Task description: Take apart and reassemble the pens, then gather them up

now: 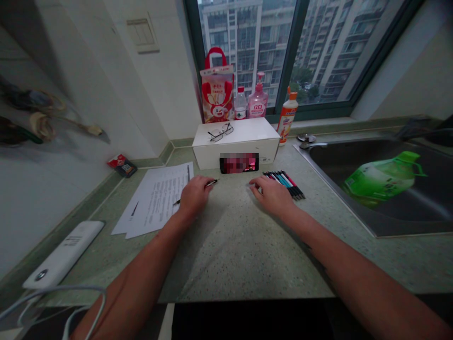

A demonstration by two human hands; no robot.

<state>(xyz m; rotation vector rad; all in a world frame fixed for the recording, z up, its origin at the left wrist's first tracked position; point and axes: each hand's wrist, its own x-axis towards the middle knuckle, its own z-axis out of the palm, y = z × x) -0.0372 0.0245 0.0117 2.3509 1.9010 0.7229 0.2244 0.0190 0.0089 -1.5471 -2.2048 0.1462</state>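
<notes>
My left hand (194, 194) is closed around a dark pen (211, 182). One end of the pen sticks out past the fingertips, and a thin dark end shows on the other side of the hand, over the printed sheets (161, 198). My right hand (272, 192) rests on the counter with its fingers curled and the thumb and forefinger tips close together. Anything small between those tips is too unclear to name. Beside and partly behind this hand lies a row of several pens (286, 182) with black, blue and red barrels.
A phone (239, 163) leans against a white box (208, 158) with glasses (221, 132) on top. Bottles and a red bag (217, 97) stand behind. The sink (361, 222) at right holds a green jug (382, 179). A white power strip-like device (65, 255) and cable lie at left.
</notes>
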